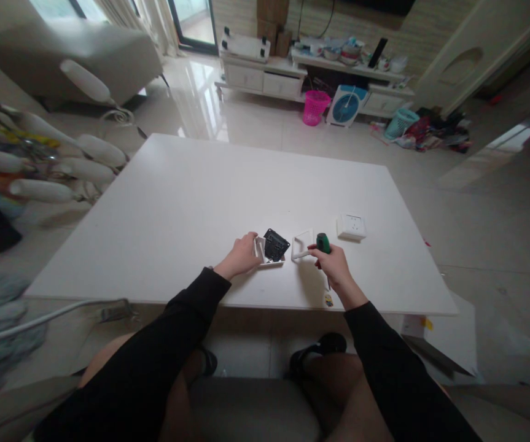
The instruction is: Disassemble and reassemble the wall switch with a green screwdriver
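Centrally, a box (260, 248) is clasped by the left grip (241, 255); a screwdriver (322, 242) and frame (294, 250) are held by the right grip (335, 265).

Glossy pale floor tiles (250, 132) reflected daylight near the dark-framed glass door (195, 18), beige curtain (166, 27) just left of it. Low white TV cabinet (242, 76) stood along the cream striped wall (361, 27). Grey sofa (94, 58) sat upper left; white table (223, 190) took up the middle.

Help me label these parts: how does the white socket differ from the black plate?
The socket is white, the plate black. The socket stands on the table, untouched; the plate sits askew in or over the open box that the left hand grips. Both look roughly four-sided.
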`<action>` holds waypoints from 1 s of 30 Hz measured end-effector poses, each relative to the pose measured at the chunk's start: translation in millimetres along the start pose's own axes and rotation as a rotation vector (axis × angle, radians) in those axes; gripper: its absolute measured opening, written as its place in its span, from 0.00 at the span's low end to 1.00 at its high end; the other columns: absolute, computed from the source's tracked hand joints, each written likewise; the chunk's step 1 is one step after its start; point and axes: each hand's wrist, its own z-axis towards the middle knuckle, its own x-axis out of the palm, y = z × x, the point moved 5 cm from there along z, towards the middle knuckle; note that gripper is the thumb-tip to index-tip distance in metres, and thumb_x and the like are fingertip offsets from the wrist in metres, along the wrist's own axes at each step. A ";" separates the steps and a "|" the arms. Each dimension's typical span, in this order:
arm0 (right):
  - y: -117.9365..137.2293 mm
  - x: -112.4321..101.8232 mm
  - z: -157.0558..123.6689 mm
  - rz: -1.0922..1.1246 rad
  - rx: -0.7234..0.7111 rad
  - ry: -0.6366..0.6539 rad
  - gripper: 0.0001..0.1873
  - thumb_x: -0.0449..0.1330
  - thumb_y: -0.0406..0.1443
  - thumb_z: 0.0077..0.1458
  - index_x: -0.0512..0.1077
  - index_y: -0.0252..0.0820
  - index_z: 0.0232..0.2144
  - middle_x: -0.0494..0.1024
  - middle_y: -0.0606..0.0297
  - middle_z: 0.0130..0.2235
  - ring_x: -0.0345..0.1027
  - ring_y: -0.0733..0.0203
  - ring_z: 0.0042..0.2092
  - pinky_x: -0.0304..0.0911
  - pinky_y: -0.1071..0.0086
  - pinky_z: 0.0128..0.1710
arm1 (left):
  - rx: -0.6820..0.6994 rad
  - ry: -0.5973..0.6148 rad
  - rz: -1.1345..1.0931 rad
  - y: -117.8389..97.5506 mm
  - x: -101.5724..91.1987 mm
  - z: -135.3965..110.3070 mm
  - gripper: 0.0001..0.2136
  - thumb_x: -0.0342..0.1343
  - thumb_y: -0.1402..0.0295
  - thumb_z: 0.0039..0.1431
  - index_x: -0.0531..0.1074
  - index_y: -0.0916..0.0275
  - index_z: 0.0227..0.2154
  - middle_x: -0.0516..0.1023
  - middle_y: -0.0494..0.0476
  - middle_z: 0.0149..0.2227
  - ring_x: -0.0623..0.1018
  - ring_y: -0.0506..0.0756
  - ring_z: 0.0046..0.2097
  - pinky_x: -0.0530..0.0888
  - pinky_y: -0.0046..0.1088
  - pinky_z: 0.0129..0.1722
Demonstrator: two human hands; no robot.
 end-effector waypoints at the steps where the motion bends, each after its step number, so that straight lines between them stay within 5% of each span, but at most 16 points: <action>1: -1.0 0.1 0.7 -0.035 -0.003 0.009 0.17 0.66 0.40 0.40 0.83 0.35 0.33 0.73 0.67 0.20 0.63 0.63 0.21 0.59 0.68 0.24 | 0.007 0.006 0.005 -0.1 -1.4 -0.2 0.34 0.61 0.73 0.45 0.64 0.66 0.60 0.73 0.75 0.58 0.73 0.73 0.60 0.68 0.52 0.60; 13: 4.6 8.9 -13.7 -0.768 -0.185 0.156 0.11 0.61 0.41 0.55 0.81 0.43 0.33 0.83 0.56 0.33 0.75 0.51 0.35 0.56 0.67 0.32 | 0.049 0.054 0.114 9.5 1.8 0.9 0.36 0.59 0.74 0.47 0.62 0.65 0.63 0.72 0.72 0.59 0.72 0.72 0.58 0.70 0.50 0.57; 25: 7.5 15.1 -22.1 -0.988 -0.075 0.255 0.14 0.60 0.41 0.57 0.82 0.45 0.42 0.85 0.53 0.42 0.78 0.48 0.42 0.56 0.67 0.33 | 0.047 0.099 0.161 -0.1 -18.5 -1.6 0.30 0.62 0.69 0.52 0.68 0.62 0.60 0.72 0.69 0.58 0.70 0.71 0.61 0.71 0.49 0.59; 30: 7.1 15.3 -22.1 -0.992 -0.082 0.257 0.14 0.59 0.41 0.58 0.82 0.46 0.42 0.85 0.53 0.42 0.78 0.47 0.44 0.57 0.66 0.34 | 0.103 0.063 0.142 -1.4 -26.1 0.4 0.21 0.65 0.68 0.52 0.75 0.61 0.51 0.74 0.65 0.52 0.72 0.67 0.57 0.70 0.46 0.59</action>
